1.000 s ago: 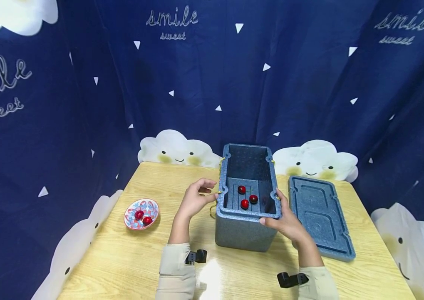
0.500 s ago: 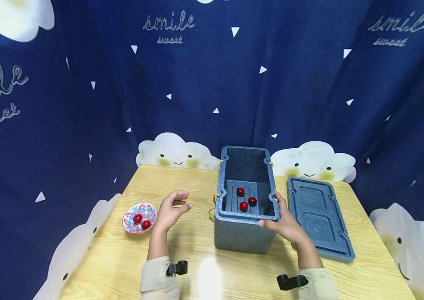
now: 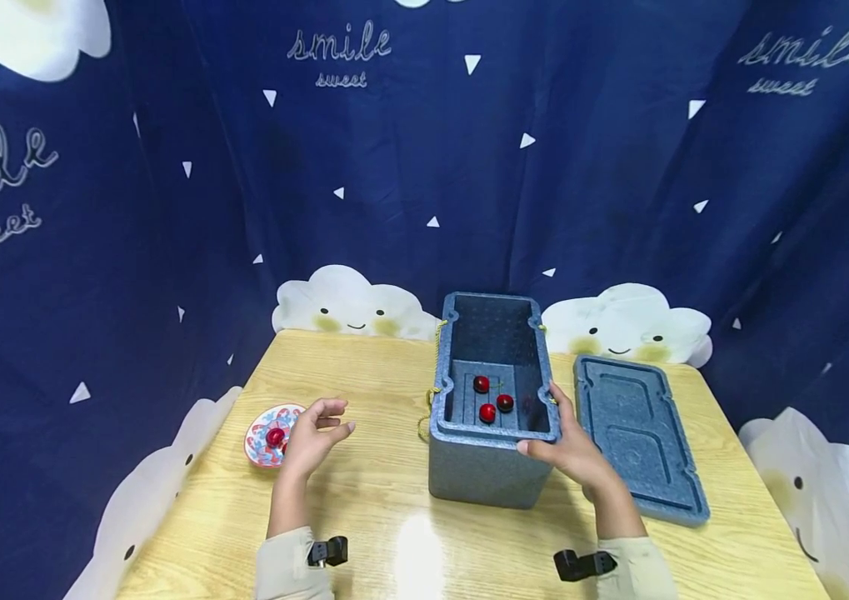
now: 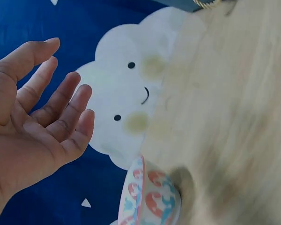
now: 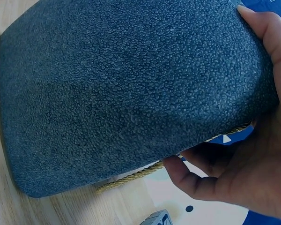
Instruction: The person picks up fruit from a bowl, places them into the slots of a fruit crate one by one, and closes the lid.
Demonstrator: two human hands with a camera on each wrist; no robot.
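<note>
Right hand (image 3: pixel 581 454) grips box (image 3: pixel 487 479), left hand (image 3: pixel 308 442) loose near bowl (image 3: pixel 255 450)

Dark blue curtain (image 3: pixel 394 150) with white clouds (image 3: pixel 352 300) along its bottom wraps the left, far and right sides. Light wood table (image 3: pixel 387 375) in front, glare at near edge. Both arms in from the near side, beige sleeves (image 3: pixel 291 567). Left arm points far, palm turned right, fingers bent and spread, nothing held; overlaps bowl's right edge in the head view, apart from it in the left wrist view. Right arm angles far-left; thumb at the near rim, fingers on the right wall, hold on the near right corner. Box right of table centre, upright, open top up, long axis near to far. Grey-blue lid (image 3: pixel 637 433) flat to its right, far end slanting left. Patterned bowl at left, two cherries (image 3: pixel 275 437), one partly hidden. Three cherries (image 3: pixel 487 412) on box floor, near half. Yellow cord (image 3: pixel 424 429) along box's left side.
</note>
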